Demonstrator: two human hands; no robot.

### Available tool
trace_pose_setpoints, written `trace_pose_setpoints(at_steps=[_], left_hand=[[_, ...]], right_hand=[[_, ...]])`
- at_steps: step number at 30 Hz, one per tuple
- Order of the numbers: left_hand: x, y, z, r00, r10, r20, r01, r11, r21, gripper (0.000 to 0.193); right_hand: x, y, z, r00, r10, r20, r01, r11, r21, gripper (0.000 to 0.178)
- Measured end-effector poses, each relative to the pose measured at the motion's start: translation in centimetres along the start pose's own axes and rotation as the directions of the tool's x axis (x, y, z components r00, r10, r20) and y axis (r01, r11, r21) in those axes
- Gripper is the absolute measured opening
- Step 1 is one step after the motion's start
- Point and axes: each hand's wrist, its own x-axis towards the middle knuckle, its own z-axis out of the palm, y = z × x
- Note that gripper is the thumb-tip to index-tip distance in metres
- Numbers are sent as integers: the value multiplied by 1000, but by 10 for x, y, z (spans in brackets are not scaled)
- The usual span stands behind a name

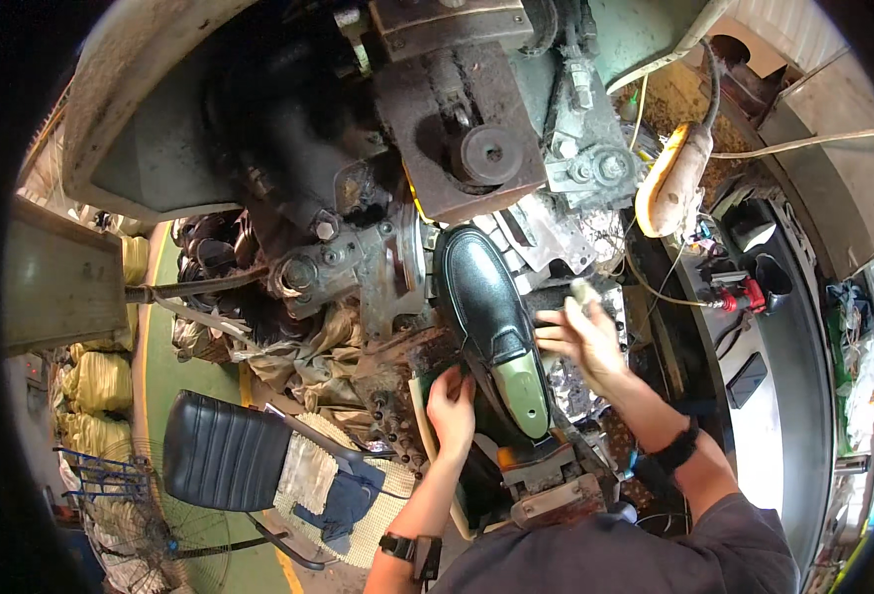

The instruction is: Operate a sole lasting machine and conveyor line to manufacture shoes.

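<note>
A glossy black leather loafer upper (478, 287) sits toe-away on a green shoe last (523, 392), in the middle of a lasting machine. The last's heel end, with a small hole, shows bare near me. At the upper's left rear edge my left hand (450, 408) is closed, its fingertips partly hidden against the black leather edge. My right hand (590, 344) is at the upper's right side, fingers spread and pointing toward it. Pale coverings wrap some of its fingertips. Whether those fingers touch the leather I cannot tell.
A heavy metal machine head (462, 129) hangs just beyond the toe. To the right are a yellow-edged hanging tool (672, 183) and a bench with a phone (747, 380). A black chair (227, 453) and a floor fan (174, 525) stand at left.
</note>
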Motion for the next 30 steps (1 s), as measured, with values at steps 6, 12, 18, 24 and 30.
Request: trace_pose_setpoints(at_steps=[6,12,18,24,30], left_hand=[[-97,-104,5,957,-196,-213,245,940,235,88],[-108,-103,3,917,-351,-191,363,931,34,49],[-156,-2,-118,951,0,308,7,1000,-19,52],[-148,98,-188,936,347,54,-187,623,-759,66],[-129,176,-58,765,605,221,-7,352,-936,66]], right_hand=[[-18,-28,-64,989,-80,-123,73,995,-64,72],[-41,-26,-45,996,-87,-37,83,992,-98,54],[-100,-48,-44,983,-163,89,180,956,-232,53],[-177,-36,-40,938,116,328,-12,953,-303,56],[-250,-5,-54,886,323,332,-419,865,275,93]])
